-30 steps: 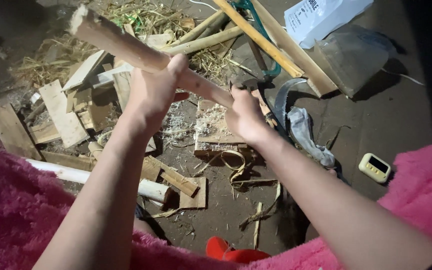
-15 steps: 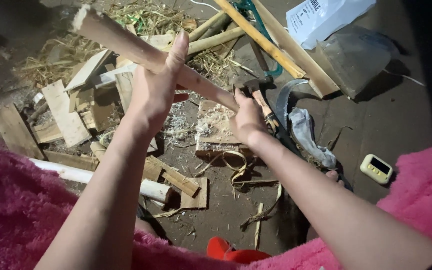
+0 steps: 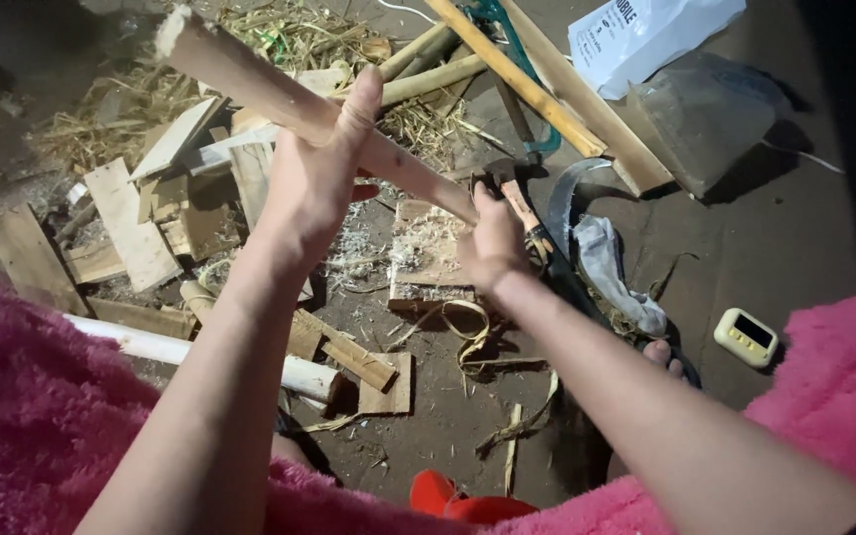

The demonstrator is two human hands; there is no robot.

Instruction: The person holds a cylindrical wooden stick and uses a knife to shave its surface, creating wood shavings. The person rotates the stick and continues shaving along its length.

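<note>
- between the two hands, a long wooden stick (image 3: 279,94) runs slantwise, its frayed end up and away to the left, its near end down by the right hand.
- left hand (image 3: 317,178) is pressed flat against the stick's middle, fingers stretched upward along it, not curled round.
- right hand (image 3: 492,243) is closed on the stick's lower end; what else it may grip cannot be told.
- just below the right hand a small wood block (image 3: 428,253) lies on the floor, dusted with shavings.
- beside the right hand, to its right, a curved blade (image 3: 572,193) and a crumpled cloth (image 3: 611,272).
- under the left forearm a pale pole (image 3: 180,352) and flat wood scraps (image 3: 131,228).
- well to the right of the right hand, a small yellow gadget (image 3: 747,337).
- beyond both hands, straw (image 3: 279,35), more sticks (image 3: 428,74) and a white bag (image 3: 646,35).
</note>
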